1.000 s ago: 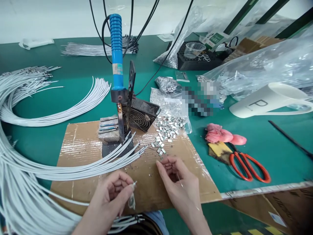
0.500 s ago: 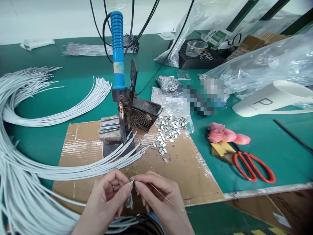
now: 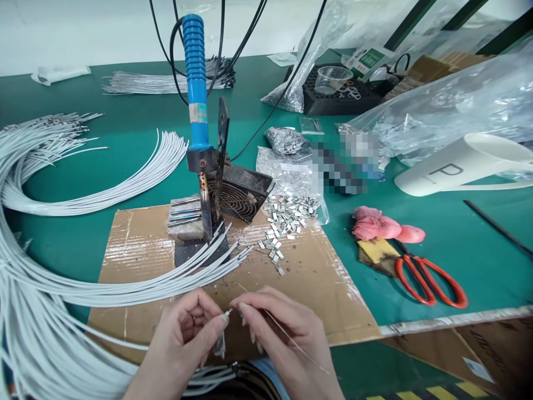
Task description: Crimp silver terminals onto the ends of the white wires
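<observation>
My left hand (image 3: 195, 328) is closed in a pinch on the end of a white cable (image 3: 227, 313), whose small tip pokes out past the thumb. Below those fingers hangs a translucent whitish piece (image 3: 220, 345); I cannot make out what it is. Just right of the cable tip, my right hand (image 3: 283, 328) has its thumb and forefinger pinched together. A thin pale wire (image 3: 296, 345) runs through that hand and sticks out at both ends. Left of my hands, a thick bundle of white cables (image 3: 137, 293) curves in, its ends lying over the cardboard.
A blue-handled soldering iron (image 3: 195, 83) stands upright in its holder beyond the cardboard sheet (image 3: 308, 300). Small metal connectors (image 3: 287, 216) lie piled beside a black fan (image 3: 241, 191). Red-handled scissors (image 3: 433, 283) and a white cup (image 3: 453, 166) are at the right.
My right hand has shifted a little to the right, and a small gap shows between its fingertips and the cable tip. My left hand has barely moved.
</observation>
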A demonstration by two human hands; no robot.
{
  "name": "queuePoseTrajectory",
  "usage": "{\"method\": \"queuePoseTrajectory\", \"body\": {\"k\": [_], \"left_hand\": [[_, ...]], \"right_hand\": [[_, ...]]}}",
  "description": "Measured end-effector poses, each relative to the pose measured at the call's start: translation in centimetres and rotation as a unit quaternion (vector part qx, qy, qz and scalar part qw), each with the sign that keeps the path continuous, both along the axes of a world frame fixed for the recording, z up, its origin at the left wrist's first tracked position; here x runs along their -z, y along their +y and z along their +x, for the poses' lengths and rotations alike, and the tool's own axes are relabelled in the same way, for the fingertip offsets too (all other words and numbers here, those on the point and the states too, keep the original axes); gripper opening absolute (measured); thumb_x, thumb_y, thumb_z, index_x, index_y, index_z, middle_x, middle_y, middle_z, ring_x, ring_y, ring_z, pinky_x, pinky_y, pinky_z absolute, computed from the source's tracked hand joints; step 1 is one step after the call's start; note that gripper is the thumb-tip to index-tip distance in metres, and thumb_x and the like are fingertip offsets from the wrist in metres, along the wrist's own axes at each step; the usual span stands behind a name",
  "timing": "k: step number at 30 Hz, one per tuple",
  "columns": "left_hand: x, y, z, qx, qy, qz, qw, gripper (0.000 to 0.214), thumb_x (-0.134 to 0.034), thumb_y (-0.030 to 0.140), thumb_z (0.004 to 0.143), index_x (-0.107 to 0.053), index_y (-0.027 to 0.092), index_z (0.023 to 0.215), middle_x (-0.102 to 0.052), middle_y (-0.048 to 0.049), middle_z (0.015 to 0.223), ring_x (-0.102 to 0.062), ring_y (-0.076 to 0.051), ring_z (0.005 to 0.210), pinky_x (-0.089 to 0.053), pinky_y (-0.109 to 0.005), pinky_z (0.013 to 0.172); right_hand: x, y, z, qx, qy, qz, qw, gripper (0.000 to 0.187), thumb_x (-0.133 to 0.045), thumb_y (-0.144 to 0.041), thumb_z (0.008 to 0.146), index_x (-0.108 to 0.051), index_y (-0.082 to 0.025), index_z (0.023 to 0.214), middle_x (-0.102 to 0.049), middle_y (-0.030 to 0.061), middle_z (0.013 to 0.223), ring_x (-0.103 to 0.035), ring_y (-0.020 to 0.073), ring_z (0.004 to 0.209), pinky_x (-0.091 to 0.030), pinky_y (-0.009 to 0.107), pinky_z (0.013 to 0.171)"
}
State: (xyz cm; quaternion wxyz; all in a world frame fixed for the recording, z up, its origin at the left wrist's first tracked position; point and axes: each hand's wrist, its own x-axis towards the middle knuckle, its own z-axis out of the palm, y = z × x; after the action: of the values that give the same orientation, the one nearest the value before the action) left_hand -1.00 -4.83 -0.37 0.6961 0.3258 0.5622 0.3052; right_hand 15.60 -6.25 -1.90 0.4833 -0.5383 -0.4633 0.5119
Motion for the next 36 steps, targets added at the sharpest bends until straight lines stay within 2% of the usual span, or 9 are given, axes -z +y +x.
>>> {"method": "queuePoseTrajectory", "body": {"k": [3,5,8,11,14,17,20,26,36], "left_hand": [[0.0,0.0,0.0,-0.003,0.007,-0.004,1.000,0.052,-0.085,0.061,0.071,-0.060,0.015,0.070,-0.049,0.0091,0.053,-0.030,-0.002,0.043,-0.016,-0.015,0.042],[0.0,0.0,0.0,-0.009,0.000,-0.005,1.000,0.051,-0.086,0.060,0.070,-0.060,0.016,0.070,-0.049,0.0092,0.053,-0.029,-0.002,0.043,-0.015,-0.016,0.041],[0.2,-0.1,0.0,-0.021,-0.007,0.011,1.000,0.050,-0.087,0.059,0.069,-0.061,0.017,0.069,-0.050,0.0091,0.053,-0.028,-0.003,0.043,-0.016,-0.016,0.041],[0.6,-0.4,0.1,-0.027,0.032,0.063,0.997,0.040,-0.086,0.051,0.073,-0.064,0.017,0.069,-0.053,0.0076,0.054,-0.038,-0.006,0.047,-0.028,-0.016,0.045],[1.2,-0.8,0.0,-0.007,0.100,0.121,0.988,0.027,-0.079,0.039,0.081,-0.066,0.019,0.071,-0.060,0.0039,0.060,-0.051,-0.011,0.056,-0.039,-0.019,0.055],[1.4,-1.1,0.0,0.018,0.128,0.135,0.982,0.023,-0.072,0.036,0.087,-0.067,0.019,0.073,-0.060,0.0034,0.062,-0.051,-0.011,0.056,-0.038,-0.020,0.053],[1.0,-1.0,0.1,-0.024,0.101,0.114,0.988,0.028,-0.078,0.040,0.083,-0.065,0.018,0.070,-0.056,0.0051,0.058,-0.048,-0.011,0.053,-0.036,-0.020,0.052],[-0.1,-0.3,0.3,-0.070,0.035,0.079,0.994,0.046,-0.083,0.058,0.075,-0.064,0.017,0.068,-0.055,0.0047,0.057,-0.045,-0.010,0.055,-0.036,-0.019,0.053],[0.2,-0.3,0.2,-0.069,0.020,0.063,0.995,0.040,-0.088,0.050,0.073,-0.065,0.017,0.067,-0.064,0.0034,0.058,-0.055,-0.010,0.055,-0.041,-0.018,0.055]], "right_hand": [[0.4,0.1,0.3,0.050,0.022,-0.001,0.998,0.013,-0.073,-0.024,0.091,-0.085,-0.029,0.092,-0.064,-0.0019,0.068,-0.052,0.0081,0.054,-0.039,0.018,0.048],[0.8,0.1,0.3,0.038,0.058,-0.021,0.997,0.011,-0.075,-0.027,0.090,-0.085,-0.028,0.091,-0.062,-0.0018,0.067,-0.051,0.0074,0.052,-0.037,0.016,0.045],[0.8,0.0,-0.2,-0.008,0.120,-0.106,0.987,0.012,-0.078,-0.033,0.086,-0.086,-0.023,0.086,-0.061,-0.0013,0.066,-0.051,0.0065,0.051,-0.039,0.015,0.045],[0.4,-0.4,-1.2,0.007,0.153,-0.176,0.972,0.017,-0.082,-0.037,0.081,-0.084,-0.019,0.080,-0.062,-0.0011,0.063,-0.053,0.0077,0.050,-0.045,0.017,0.047],[0.3,-0.8,-2.1,0.059,0.090,-0.125,0.986,0.019,-0.080,-0.034,0.081,-0.079,-0.018,0.070,-0.061,-0.0016,0.058,-0.052,0.0083,0.048,-0.043,0.018,0.046],[0.6,-0.5,-1.9,0.126,0.000,-0.025,0.992,0.020,-0.076,-0.030,0.085,-0.075,-0.019,0.068,-0.059,-0.0026,0.056,-0.050,0.0082,0.048,-0.040,0.017,0.045],[0.8,0.3,-0.7,0.195,0.009,-0.006,0.981,0.014,-0.076,-0.029,0.087,-0.076,-0.021,0.076,-0.060,-0.0032,0.055,-0.051,0.0085,0.047,-0.043,0.017,0.045],[0.3,0.3,-0.7,0.025,0.144,-0.130,0.981,0.017,-0.082,-0.037,0.082,-0.086,-0.021,0.083,-0.062,-0.0004,0.066,-0.053,0.0082,0.048,-0.046,0.020,0.046],[-0.1,-0.1,-1.6,0.024,0.137,-0.115,0.984,0.014,-0.082,-0.036,0.082,-0.088,-0.024,0.083,-0.063,0.0004,0.065,-0.054,0.0082,0.051,-0.043,0.018,0.047]]}}
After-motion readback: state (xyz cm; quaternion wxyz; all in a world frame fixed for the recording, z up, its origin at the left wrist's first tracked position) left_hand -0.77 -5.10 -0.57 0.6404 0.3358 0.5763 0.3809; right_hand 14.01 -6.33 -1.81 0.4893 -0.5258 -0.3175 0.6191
